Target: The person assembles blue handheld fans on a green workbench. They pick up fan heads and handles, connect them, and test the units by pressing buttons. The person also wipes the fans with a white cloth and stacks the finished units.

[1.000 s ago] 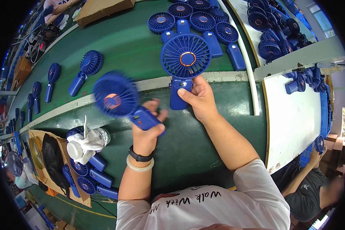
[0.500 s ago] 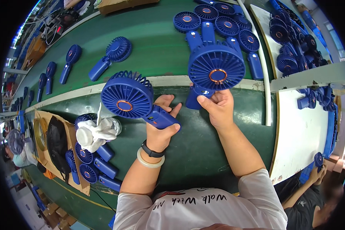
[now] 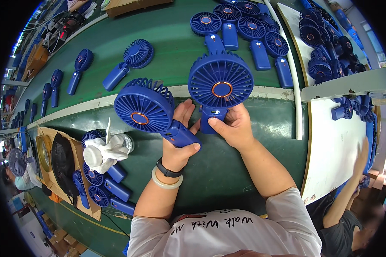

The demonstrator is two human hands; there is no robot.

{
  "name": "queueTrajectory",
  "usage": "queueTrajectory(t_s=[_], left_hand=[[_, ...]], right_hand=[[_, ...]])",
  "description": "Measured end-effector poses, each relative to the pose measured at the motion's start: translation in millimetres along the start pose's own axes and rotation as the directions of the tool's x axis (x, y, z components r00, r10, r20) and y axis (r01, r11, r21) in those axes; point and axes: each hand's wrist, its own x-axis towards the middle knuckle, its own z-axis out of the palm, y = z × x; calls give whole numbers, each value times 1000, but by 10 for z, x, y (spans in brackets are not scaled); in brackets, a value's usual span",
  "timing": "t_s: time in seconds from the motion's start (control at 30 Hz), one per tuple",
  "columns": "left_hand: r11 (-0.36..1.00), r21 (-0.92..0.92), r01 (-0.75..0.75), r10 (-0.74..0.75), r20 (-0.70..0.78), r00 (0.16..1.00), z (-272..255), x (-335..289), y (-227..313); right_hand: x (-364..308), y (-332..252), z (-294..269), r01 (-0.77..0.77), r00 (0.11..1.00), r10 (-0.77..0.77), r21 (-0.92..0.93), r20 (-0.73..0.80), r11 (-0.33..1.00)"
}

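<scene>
My left hand (image 3: 178, 150) is closed round the handle of a blue handheld fan (image 3: 143, 109), its round head tilted up to the left with a copper-coloured ring at the centre. In my right hand (image 3: 236, 128) is a second blue handheld fan (image 3: 221, 81), held upright by its handle, thumb on the front near a small lit display. The two fans are close together above the green bench (image 3: 218, 167), their heads apart. Parts of both handles are hidden by my fingers.
Several blue fans (image 3: 251, 28) lie grouped at the far right of the green conveyor belt (image 3: 171, 55); others line its left. A white cloth-draped bottle (image 3: 103, 152), more fans and a cardboard box (image 3: 47, 171) are at left. A white pipe (image 3: 298, 111) and a co-worker's arm (image 3: 347, 192) are at right.
My right hand has brought its fan left and slightly nearer, beside the left one. My left hand barely moved. Fans on the belt shifted slightly right; the co-worker's arm at right reached up.
</scene>
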Motion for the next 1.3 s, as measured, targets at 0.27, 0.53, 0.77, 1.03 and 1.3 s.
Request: queueTrajectory(t_s=[0.27, 0.53, 0.77, 1.03, 1.3], left_hand=[[999, 4, 51, -51, 2, 999, 33, -12, 28], [976, -166, 138, -140, 0, 990, 69, -5, 74], [997, -61, 54, -60, -95, 994, 21, 25, 71], [998, -22, 53, -55, -122, 991, 4, -4, 75], [978, -201, 58, -74, -75, 994, -73, -21, 104]], right_hand=[[10, -62, 11, -193, 981, 196, 128, -9, 973], [46, -112, 201, 99, 993, -46, -557, 107, 825], [964, 76, -189, 0, 944, -324, -978, -69, 208], [1359, 146, -257, -191, 974, -122, -982, -191, 12], [411, -332, -128, -465, 884, 414, 497, 216, 733]])
